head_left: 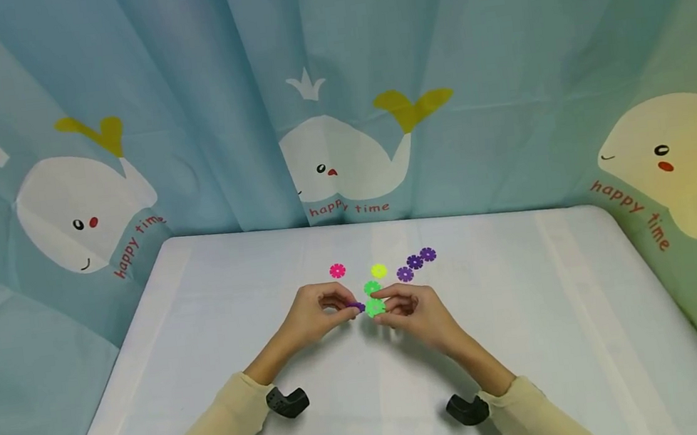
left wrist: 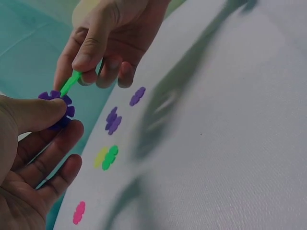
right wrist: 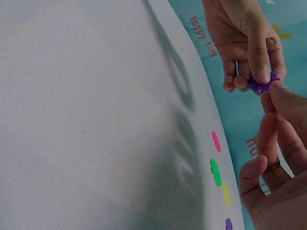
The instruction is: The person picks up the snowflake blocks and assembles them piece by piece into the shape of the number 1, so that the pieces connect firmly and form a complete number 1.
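Between thumb and fingers, my left hand (head_left: 316,313) pinches a purple notched flower disc (left wrist: 70,111). My right hand (head_left: 423,314) grips a green notched disc (head_left: 374,307) by its edge. Both hands are close together above the white table, and in the left wrist view the green disc's edge meets the purple disc's notched rim, the two set at an angle to each other. In the right wrist view the fingers hide the green piece. Just beyond the hands lie another green disc (head_left: 371,287) and a yellow disc (head_left: 379,271).
A pink disc (head_left: 337,270) lies toward the back, left of the yellow one. Three purple discs (head_left: 404,274) form a slanting row to the right. The white table (head_left: 530,340) ends at a blue curtain (head_left: 189,63) printed with whales.
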Tool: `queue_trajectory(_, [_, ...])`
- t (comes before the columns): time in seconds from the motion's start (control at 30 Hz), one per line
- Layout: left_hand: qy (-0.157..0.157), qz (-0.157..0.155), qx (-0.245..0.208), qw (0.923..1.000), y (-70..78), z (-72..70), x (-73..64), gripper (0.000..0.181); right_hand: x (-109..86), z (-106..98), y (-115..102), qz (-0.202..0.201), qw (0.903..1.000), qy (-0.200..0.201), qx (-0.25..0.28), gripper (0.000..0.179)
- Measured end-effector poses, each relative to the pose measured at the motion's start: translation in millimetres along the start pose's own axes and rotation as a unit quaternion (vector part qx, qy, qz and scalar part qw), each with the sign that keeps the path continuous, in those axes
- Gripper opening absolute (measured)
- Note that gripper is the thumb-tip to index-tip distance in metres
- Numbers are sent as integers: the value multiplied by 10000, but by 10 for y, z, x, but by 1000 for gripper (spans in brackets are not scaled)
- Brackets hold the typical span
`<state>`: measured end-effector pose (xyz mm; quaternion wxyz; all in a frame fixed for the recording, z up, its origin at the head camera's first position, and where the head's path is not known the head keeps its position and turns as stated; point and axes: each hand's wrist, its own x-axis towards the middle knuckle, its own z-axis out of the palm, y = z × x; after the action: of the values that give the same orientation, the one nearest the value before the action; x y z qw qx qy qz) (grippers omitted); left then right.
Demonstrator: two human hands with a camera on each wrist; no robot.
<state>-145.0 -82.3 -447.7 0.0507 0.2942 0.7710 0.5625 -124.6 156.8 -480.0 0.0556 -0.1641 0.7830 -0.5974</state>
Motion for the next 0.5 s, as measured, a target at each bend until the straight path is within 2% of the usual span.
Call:
queue_trajectory(0.1, [-13, -48, -18, 10000, -55, 14, 9, 7, -2, -4, 5, -22, 9999, -96, 80, 35])
queue_trajectory(0.3, [71, -63, -183, 9998, -319, 64, 7, 11, -4, -4, 8, -94, 9997, -203, 99, 35])
queue_trajectory(0.5, [129, 61, -406, 9991, -379, 59, -18, 14, -6, -7, 19, -103, 9995, -235, 192, 34])
